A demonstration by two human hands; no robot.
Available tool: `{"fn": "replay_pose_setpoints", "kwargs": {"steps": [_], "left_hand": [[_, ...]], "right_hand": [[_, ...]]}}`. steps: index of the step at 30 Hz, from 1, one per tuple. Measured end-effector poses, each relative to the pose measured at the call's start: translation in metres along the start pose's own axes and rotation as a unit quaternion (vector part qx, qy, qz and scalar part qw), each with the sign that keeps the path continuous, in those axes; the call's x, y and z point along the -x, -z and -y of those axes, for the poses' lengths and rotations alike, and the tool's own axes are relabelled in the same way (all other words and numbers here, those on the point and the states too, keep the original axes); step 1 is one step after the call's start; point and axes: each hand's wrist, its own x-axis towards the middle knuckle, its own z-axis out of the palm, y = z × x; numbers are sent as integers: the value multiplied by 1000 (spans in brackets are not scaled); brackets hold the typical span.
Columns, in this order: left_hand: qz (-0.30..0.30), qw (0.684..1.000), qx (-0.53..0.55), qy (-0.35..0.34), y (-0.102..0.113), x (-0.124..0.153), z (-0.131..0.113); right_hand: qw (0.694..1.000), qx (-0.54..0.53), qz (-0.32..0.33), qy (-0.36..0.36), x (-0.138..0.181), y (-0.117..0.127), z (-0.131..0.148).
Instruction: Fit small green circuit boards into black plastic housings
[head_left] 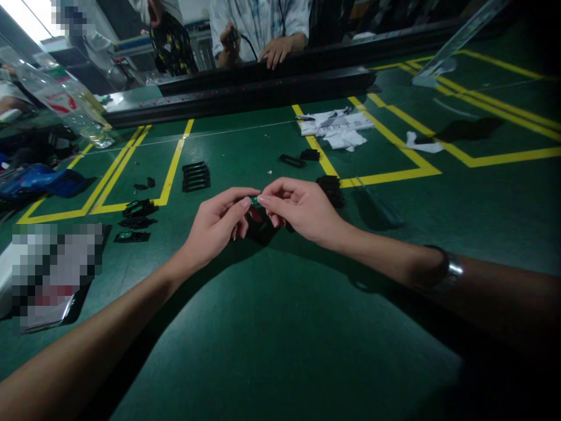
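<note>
Between my fingertips, above the green table, is a small green circuit board [255,201]. My left hand [221,221] pinches its left end, thumb against forefinger. My right hand [298,207] grips the right end the same way, so the two hands nearly meet. Most of the board is covered by my fingers. Just behind my right hand lies a stack of black plastic parts [331,190]. Beyond my left hand sits a row of black rectangular frames [196,176]. Farther left are black housings, one with a green board [127,235] in it.
Crumpled white paper [337,126] lies at the back, near a loose black frame [292,161]. Plastic bottles [65,99] and a blue object [44,180] are at the left. A long black rail [245,88] crosses the far side, with a person's hands [280,49] behind it.
</note>
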Motion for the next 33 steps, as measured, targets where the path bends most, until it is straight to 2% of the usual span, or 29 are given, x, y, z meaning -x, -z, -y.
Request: {"fn": "replay_pose_setpoints", "kwargs": {"steps": [12, 33], "left_hand": [[-7, 1000, -20, -16, 0, 0, 1], [-14, 1000, -20, -4, 0, 0, 0]], "right_hand": [[1000, 4, 3, 6, 0, -1, 2], [1000, 23, -3, 7, 2, -2, 4]]}}
